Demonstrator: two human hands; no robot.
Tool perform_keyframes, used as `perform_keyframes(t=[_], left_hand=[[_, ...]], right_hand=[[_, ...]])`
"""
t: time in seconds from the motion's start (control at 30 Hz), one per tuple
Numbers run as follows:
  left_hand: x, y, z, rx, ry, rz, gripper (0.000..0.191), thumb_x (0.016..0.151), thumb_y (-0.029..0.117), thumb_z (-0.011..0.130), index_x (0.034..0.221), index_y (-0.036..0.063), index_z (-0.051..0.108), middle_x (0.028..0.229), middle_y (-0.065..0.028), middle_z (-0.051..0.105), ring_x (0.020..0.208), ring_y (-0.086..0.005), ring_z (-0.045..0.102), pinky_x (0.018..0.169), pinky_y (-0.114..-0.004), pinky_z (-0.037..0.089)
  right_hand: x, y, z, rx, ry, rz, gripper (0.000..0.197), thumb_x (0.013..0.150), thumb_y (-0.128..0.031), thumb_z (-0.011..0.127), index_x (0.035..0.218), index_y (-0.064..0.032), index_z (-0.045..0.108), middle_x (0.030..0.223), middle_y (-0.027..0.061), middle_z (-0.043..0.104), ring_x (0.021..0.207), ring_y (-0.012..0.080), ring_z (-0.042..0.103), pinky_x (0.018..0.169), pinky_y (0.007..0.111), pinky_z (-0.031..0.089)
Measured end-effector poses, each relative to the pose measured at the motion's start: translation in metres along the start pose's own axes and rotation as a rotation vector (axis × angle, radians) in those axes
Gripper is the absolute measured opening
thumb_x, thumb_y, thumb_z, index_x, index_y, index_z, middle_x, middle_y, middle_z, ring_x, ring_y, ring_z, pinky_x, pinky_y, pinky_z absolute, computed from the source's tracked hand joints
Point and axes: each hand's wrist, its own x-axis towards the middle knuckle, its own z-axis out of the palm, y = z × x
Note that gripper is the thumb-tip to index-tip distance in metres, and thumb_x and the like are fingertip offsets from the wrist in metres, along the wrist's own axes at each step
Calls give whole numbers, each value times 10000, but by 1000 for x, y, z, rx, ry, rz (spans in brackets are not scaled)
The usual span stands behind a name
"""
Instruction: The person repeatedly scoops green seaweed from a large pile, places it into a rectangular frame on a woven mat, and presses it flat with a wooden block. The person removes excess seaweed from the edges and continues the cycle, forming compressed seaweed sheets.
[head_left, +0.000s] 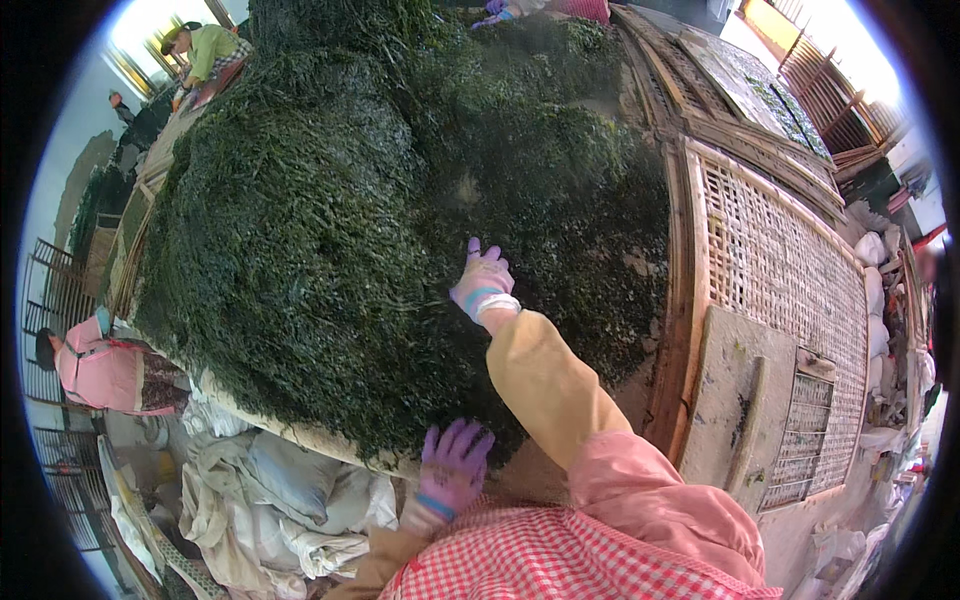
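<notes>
A broad heap of dark green, leafy plant matter (300, 247) spreads across the table before me; I cannot tell the plant. My right hand (484, 279), in a lilac glove with a blue cuff band, reaches over the middle of the heap. Its fingers are spread against the darker, thinner layer of leaves (555, 195), and no clump shows in its grasp. Closer to my body, my left hand (455, 461), gloved alike, lies at the heap's near edge. Its fingers are apart and nothing is visible in them; the palm is hidden.
Right of the heap runs a wooden rail (679, 300), with a woven slatted panel (772, 217) and a flat board (739, 405) beyond. Cloth sacks (292, 480) lie lower left. Two people (210, 56), (101, 367) are at the left; another person's gloved hand (495, 11) touches the far side.
</notes>
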Motion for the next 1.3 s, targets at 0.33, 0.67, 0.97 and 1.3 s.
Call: perform_keyframes(t=[0.33,0.67,0.97,1.3], left_hand=[[-62,-48,-9,-193,115,68,392,860,201,618,1246,135,612,1274,-85,598,1229,-291,530,1049,-497,396],[-57,-89,-44,-220,73,315,353,869,157,591,1213,85,628,1214,-115,634,1115,-312,589,992,-451,460],[-66,-130,-53,-202,29,235,365,898,194,576,1259,152,613,1272,-53,614,1216,-257,546,1073,-434,396],[-32,-155,-111,-101,335,257,282,880,138,596,1159,124,637,1141,-111,681,1052,-283,653,945,-421,516]], right_hand=[[-75,15,44,491,120,-239,592,740,-170,744,1290,-12,592,1166,223,665,1114,359,637,993,373,490],[-219,-81,-232,267,800,-681,501,751,-14,747,1238,-35,633,980,76,715,843,151,653,763,307,556],[-268,-139,-334,-242,1065,-706,364,789,-72,684,1152,-41,671,992,113,717,882,218,667,792,335,550],[-291,-173,-357,-381,1186,-783,261,831,-137,614,1056,-47,712,1006,153,719,926,293,682,825,366,544]])
